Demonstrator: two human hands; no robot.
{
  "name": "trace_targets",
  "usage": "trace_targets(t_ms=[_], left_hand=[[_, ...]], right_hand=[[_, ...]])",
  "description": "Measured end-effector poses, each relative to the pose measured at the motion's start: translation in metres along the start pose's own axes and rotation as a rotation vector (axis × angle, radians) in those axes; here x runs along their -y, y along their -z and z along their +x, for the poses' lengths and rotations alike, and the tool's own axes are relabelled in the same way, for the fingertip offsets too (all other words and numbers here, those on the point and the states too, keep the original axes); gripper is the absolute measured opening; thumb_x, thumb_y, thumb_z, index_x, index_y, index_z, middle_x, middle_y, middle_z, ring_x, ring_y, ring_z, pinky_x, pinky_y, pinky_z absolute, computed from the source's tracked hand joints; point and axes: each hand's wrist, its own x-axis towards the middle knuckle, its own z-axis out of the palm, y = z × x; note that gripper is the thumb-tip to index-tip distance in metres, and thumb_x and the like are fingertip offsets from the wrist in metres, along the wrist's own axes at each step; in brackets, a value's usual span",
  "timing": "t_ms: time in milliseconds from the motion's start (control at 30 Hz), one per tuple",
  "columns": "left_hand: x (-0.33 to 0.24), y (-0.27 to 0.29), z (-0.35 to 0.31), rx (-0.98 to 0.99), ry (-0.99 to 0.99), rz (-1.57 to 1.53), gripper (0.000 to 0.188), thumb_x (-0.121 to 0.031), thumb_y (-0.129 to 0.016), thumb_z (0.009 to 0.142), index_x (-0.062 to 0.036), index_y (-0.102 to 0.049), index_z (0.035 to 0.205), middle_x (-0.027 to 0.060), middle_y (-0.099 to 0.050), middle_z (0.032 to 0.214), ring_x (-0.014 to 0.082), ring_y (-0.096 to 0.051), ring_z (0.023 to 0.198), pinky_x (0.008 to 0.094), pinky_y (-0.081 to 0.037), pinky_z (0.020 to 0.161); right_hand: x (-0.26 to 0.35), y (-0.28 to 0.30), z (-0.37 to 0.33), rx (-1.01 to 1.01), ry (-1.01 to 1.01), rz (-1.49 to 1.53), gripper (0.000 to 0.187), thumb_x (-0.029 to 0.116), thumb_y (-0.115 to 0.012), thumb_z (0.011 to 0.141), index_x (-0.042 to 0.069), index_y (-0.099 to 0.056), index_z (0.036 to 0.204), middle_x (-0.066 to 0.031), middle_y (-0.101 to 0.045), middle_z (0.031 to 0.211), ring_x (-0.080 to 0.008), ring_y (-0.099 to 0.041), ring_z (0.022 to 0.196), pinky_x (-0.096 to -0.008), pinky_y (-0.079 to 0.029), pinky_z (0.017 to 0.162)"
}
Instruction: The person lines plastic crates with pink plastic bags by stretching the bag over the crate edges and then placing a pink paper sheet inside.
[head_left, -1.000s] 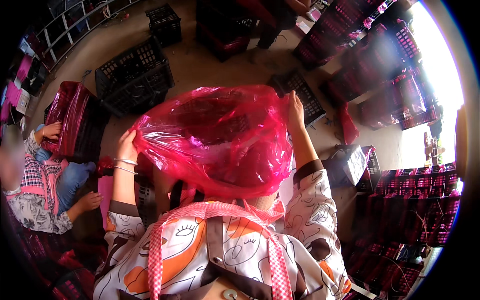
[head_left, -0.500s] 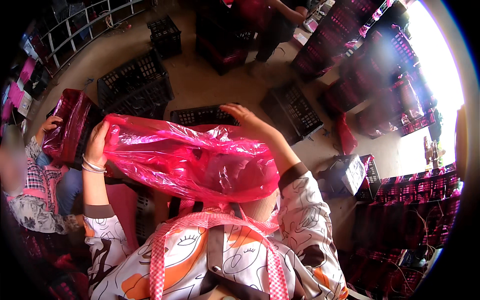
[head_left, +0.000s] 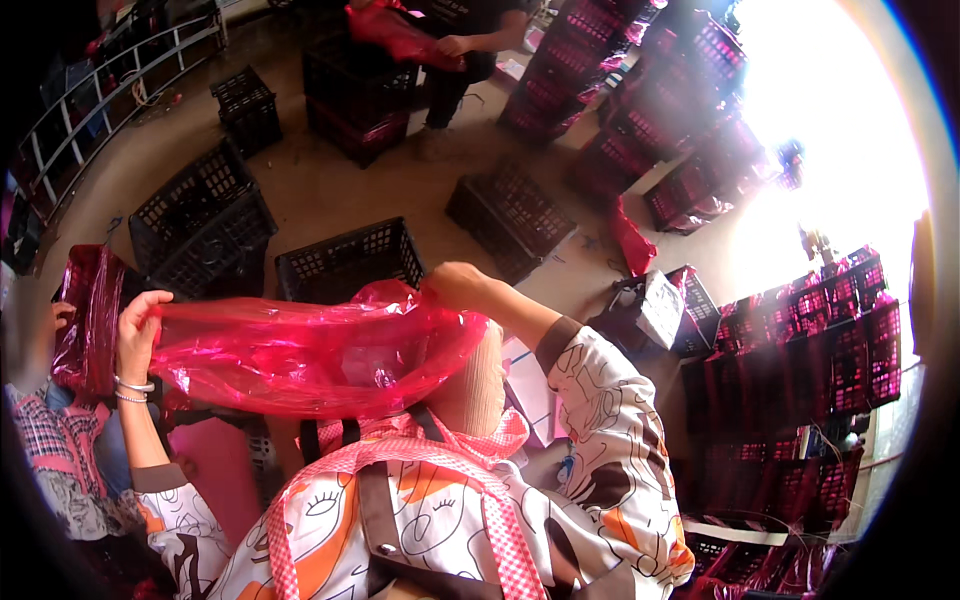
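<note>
A large, see-through pink plastic bag [head_left: 270, 350] is stretched sideways across my lap. My left hand [head_left: 140, 325], with bangles at the wrist, pinches its left end. At the other end my right hand [head_left: 458, 286] is closed on the bag's gathered upper edge. Wrinkles run along the film, and my knee shows beside its right end. Just beyond the bag stands a black slatted crate [head_left: 350, 258].
More black crates [head_left: 200, 220] stand on the floor ahead. Stacks of crates wrapped in pink film [head_left: 800, 350] line the right side. A person sits close by on the left near a pink-lined crate [head_left: 88, 320]; another person [head_left: 470, 50] handles pink plastic at the far side.
My right hand has gone from stretched fingers to a closed grip on the bag's edge. The bag is pulled longer and flatter. My view has turned somewhat to the right.
</note>
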Motion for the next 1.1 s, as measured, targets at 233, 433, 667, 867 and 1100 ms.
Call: trace_targets(t_ms=[233, 433, 667, 867, 1100], left_hand=[[-0.012, -0.060, 0.020, 0.002, -0.142, 0.684, 0.023, -0.001, -0.059, 0.069, -0.0067, -0.060, 0.091, 0.0133, -0.057, 0.067, 0.0280, -0.057, 0.062, 0.0365, -0.043, 0.057], [0.137, 0.065, 0.054, -0.261, -0.011, 0.458, 0.024, 0.008, -0.043, 0.074, 0.0018, -0.060, 0.090, 0.0110, -0.065, 0.082, 0.0182, -0.062, 0.077, 0.0296, -0.048, 0.071], [0.080, 0.029, 0.131, -0.164, 0.414, 0.250, 0.029, -0.004, -0.038, 0.084, -0.0095, -0.058, 0.106, 0.0051, -0.062, 0.080, 0.0111, -0.058, 0.061, 0.0226, -0.045, 0.049], [-0.112, -0.005, 0.073, -0.712, -0.709, 0.073, 0.035, -0.007, -0.041, 0.089, 0.0032, -0.042, 0.123, 0.0146, -0.047, 0.123, 0.0197, -0.052, 0.105, 0.0274, -0.042, 0.089], [0.184, -0.064, -0.043, 0.184, 0.249, 0.803, 0.022, -0.001, -0.046, 0.074, -0.0020, -0.062, 0.089, 0.0211, -0.060, 0.092, 0.0359, -0.057, 0.090, 0.0428, -0.045, 0.080]], right_hand=[[-0.095, 0.082, -0.045, -1.067, -0.245, 1.409, 0.016, 0.000, -0.050, 0.082, -0.001, -0.054, 0.097, -0.0114, -0.060, 0.084, -0.0190, -0.061, 0.075, -0.0311, -0.051, 0.066], [-0.059, 0.085, -0.063, -0.473, -0.088, -0.049, 0.026, 0.028, -0.061, 0.076, 0.007, -0.059, 0.090, -0.0148, -0.062, 0.076, -0.0314, -0.060, 0.071, -0.0360, -0.049, 0.065], [-0.134, 0.090, -0.070, -0.728, -0.494, -0.091, 0.022, 0.014, -0.052, 0.072, 0.012, -0.064, 0.090, -0.0159, -0.062, 0.086, -0.0334, -0.059, 0.084, -0.0408, -0.047, 0.073], [0.001, 0.150, -0.091, -1.686, 0.064, 0.437, 0.021, 0.000, -0.046, 0.078, -0.002, -0.058, 0.095, -0.0095, -0.063, 0.085, -0.0178, -0.062, 0.073, -0.0275, -0.050, 0.064], [-0.095, -0.058, -0.041, -0.488, -0.486, 0.081, 0.031, 0.017, -0.050, 0.077, 0.013, -0.058, 0.106, -0.0172, -0.062, 0.087, -0.0357, -0.059, 0.083, -0.0423, -0.048, 0.069]])
